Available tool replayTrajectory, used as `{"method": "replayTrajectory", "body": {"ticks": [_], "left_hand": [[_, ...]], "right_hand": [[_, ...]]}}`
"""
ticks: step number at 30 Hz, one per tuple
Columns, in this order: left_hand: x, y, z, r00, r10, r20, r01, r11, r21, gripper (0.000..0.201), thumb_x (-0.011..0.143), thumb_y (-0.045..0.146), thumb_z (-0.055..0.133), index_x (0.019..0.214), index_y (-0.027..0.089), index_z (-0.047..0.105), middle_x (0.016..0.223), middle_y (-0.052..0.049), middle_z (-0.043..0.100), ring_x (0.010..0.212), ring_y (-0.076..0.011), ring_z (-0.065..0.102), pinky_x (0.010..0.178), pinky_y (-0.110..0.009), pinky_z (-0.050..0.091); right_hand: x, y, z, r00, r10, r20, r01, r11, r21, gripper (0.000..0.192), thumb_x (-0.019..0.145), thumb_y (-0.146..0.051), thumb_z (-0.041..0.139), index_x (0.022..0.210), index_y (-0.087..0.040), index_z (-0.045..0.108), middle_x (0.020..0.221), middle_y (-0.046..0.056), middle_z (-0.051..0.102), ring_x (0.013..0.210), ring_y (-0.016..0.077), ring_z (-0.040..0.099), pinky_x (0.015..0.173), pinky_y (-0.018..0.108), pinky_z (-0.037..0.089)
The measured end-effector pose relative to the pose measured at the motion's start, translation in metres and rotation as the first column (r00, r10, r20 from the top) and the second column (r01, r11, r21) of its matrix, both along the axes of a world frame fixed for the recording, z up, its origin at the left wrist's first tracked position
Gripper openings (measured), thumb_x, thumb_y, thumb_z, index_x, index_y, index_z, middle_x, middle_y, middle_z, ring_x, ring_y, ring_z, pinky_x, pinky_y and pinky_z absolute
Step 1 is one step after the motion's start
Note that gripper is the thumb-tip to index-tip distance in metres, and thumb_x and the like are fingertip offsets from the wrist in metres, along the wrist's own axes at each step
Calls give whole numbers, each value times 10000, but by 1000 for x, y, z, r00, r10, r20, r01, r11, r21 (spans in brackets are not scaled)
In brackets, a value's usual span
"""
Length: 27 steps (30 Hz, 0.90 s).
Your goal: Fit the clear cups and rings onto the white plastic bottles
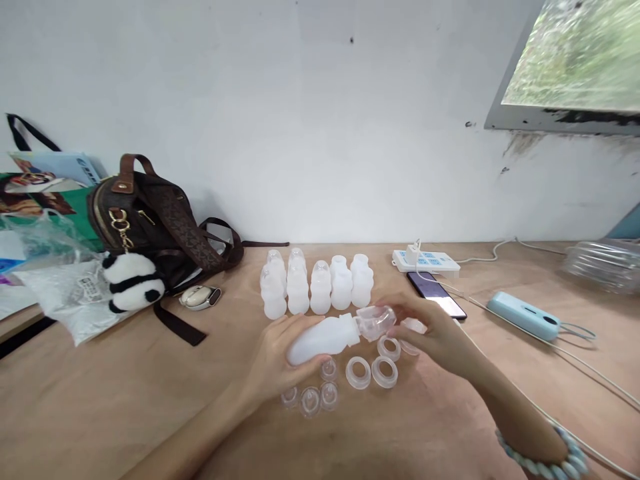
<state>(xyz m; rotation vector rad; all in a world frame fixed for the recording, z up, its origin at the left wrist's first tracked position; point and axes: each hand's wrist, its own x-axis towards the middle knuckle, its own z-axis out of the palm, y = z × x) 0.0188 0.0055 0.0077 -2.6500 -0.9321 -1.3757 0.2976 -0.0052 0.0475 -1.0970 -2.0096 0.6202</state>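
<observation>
My left hand [280,350] is wrapped round a white baby bottle [323,339], tilted nearly onto its side with its neck pointing right. My right hand [413,323] grips a clear bottle cap [376,323] at the mouth of that bottle; whether the cap is seated on it I cannot tell. Below the hands lie several clear collar rings [359,373] and several clear bottle nipples [311,401]. Another clear piece [414,337] lies partly hidden under my right hand. Behind stand several white bottles [321,288], some with clear caps on, two at the right with open necks [341,283].
A brown backpack [165,213] with a panda charm [133,283] stands at the left beside plastic bags [75,287]. At the right are a power strip [430,261], a phone [437,295], a light-blue device [523,316], cables and clear plastic packaging [603,263].
</observation>
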Motion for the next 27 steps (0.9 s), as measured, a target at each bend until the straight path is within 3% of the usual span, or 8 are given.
{"method": "replayTrajectory", "body": {"ticks": [6, 9, 17, 20, 22, 25, 27], "left_hand": [[3, -5, 6, 1000, -11, 2, 11, 998, 69, 363, 879, 415, 633, 1143, 172, 576, 908, -91, 755, 749, -219, 709, 647, -317, 554], [2, -7, 7, 999, -31, -8, 32, 995, 93, 361, 880, 415, 625, 1148, 181, 561, 923, -84, 764, 735, -213, 717, 671, -326, 562], [-1, -5, -7, 1000, 7, -28, -4, 996, 93, 395, 857, 422, 652, 1178, 208, 567, 964, -74, 777, 777, -232, 730, 771, -367, 562], [-1, -4, -11, 1000, -3, -1, 3, 1000, 29, 382, 848, 417, 661, 1158, 208, 580, 990, -77, 770, 818, -240, 723, 777, -365, 557], [-1, -2, -10, 1000, -19, 0, 19, 996, -85, 344, 843, 406, 665, 1112, 202, 597, 976, -64, 764, 826, -236, 717, 759, -351, 554], [-1, 5, -3, 998, -58, -5, 53, 949, -312, 301, 857, 403, 644, 1072, 196, 605, 954, -42, 744, 808, -215, 700, 713, -321, 546], [-2, 11, 0, 997, -69, -26, 54, 927, -371, 325, 859, 430, 645, 1083, 196, 616, 1007, -54, 730, 871, -230, 681, 760, -345, 537]], "right_hand": [[-14, -8, -11, 999, 19, -29, -17, 999, 43, 227, 884, -283, 611, 1106, -264, 656, 996, 42, 721, 793, 176, 660, 605, 259, 538], [-15, -8, -12, 998, 49, -47, -45, 996, 75, 227, 865, -271, 647, 1090, -260, 673, 995, 38, 734, 826, 186, 671, 664, 275, 546], [-20, -4, -24, 992, 33, -122, -27, 999, 47, 209, 840, -297, 685, 1044, -268, 723, 950, 44, 756, 819, 216, 685, 709, 326, 558], [-22, -3, -27, 990, 29, -137, -21, 998, 57, 221, 839, -316, 689, 1052, -271, 731, 955, 46, 756, 807, 216, 686, 724, 335, 563], [-24, -3, -28, 989, 12, -146, -2, 998, 67, 230, 834, -328, 698, 1053, -268, 735, 938, 46, 754, 785, 212, 685, 717, 333, 569], [-32, -4, -31, 976, -53, -212, 73, 993, 88, 267, 844, -320, 689, 1106, -275, 715, 968, 50, 735, 818, 206, 682, 708, 320, 579], [-40, -4, -35, 952, -81, -297, 119, 986, 114, 287, 846, -306, 686, 1131, -276, 697, 942, 43, 718, 808, 192, 677, 680, 298, 584]]}}
